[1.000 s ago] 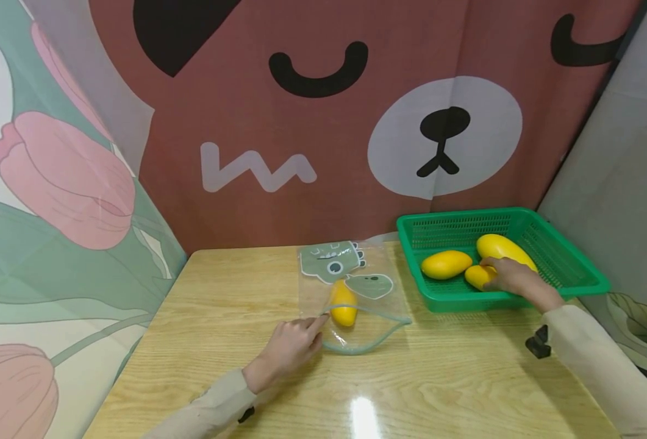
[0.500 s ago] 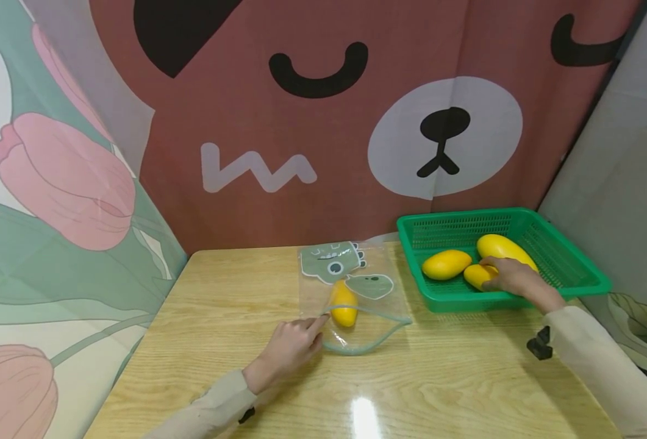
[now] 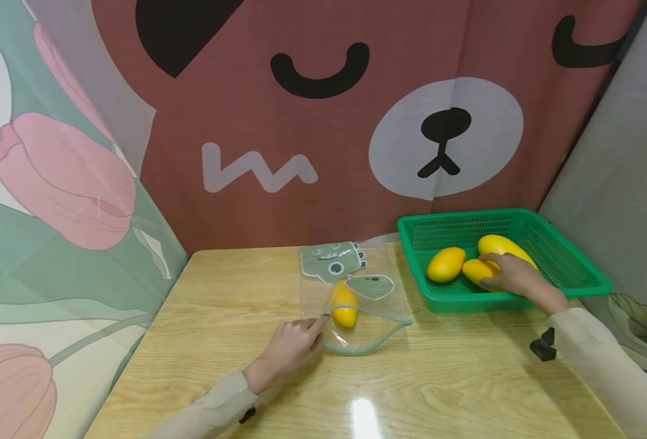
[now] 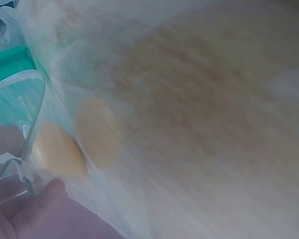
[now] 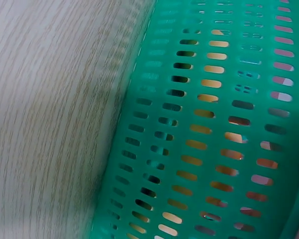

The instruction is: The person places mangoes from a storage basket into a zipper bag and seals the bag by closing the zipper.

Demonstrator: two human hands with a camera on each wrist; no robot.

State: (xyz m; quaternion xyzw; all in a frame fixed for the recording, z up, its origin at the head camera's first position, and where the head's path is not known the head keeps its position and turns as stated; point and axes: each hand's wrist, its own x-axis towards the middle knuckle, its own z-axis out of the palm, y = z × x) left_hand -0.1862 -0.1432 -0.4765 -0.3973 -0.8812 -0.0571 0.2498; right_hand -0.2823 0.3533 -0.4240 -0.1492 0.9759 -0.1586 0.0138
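My left hand (image 3: pixel 290 346) pinches the left side of the mouth of a clear zip bag (image 3: pixel 309 299) printed with a green cartoon crocodile. The bag lies flat with its mouth gaping toward me, and one yellow mango (image 3: pixel 344 308) is inside. In the left wrist view, fingers (image 4: pixel 45 199) hold the bag's rim close to the mango (image 4: pixel 60 152). My right hand (image 3: pixel 512 274) reaches into a green plastic basket (image 3: pixel 433 300), its fingers curled over a mango (image 3: pixel 475 272). The right wrist view shows the basket's slotted wall (image 5: pixel 189 144), which mostly hides the fruit and hand.
Two other mangoes are in the basket, one at the left (image 3: pixel 446 264) and a larger one (image 3: pixel 501 245) behind my right hand. Wooden table (image 3: pixel 219 286) extends around the bag. A bear-print curtain (image 3: pixel 345 213) hangs along its back edge.
The left mango in the basket has turned and shifted slightly right. The mango under my right hand has tilted a little. My left hand and the bag stay in place.
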